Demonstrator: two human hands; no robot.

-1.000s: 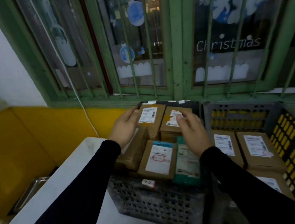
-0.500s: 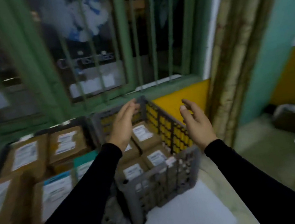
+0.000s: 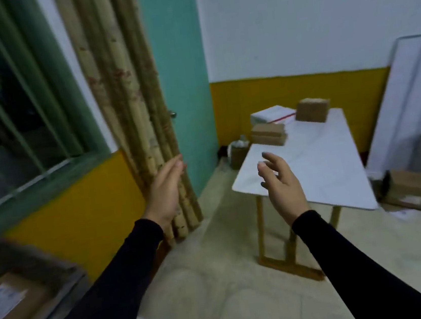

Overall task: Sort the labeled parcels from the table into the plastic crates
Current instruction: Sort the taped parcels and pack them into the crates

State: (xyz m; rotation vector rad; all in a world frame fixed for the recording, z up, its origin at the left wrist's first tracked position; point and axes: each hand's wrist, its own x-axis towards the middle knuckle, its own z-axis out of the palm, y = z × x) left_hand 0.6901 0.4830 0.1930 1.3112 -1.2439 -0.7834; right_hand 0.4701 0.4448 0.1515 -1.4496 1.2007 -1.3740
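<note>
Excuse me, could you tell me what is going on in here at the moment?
A person is sorting labeled parcels into plastic crates, and is between loads. Both the left hand and the right hand are open and hold nothing, raised toward the white table across the room. A few cardboard parcels and a white package lie at the table's far end. A labeled parcel sits in the grey crate at lower left.
</note>
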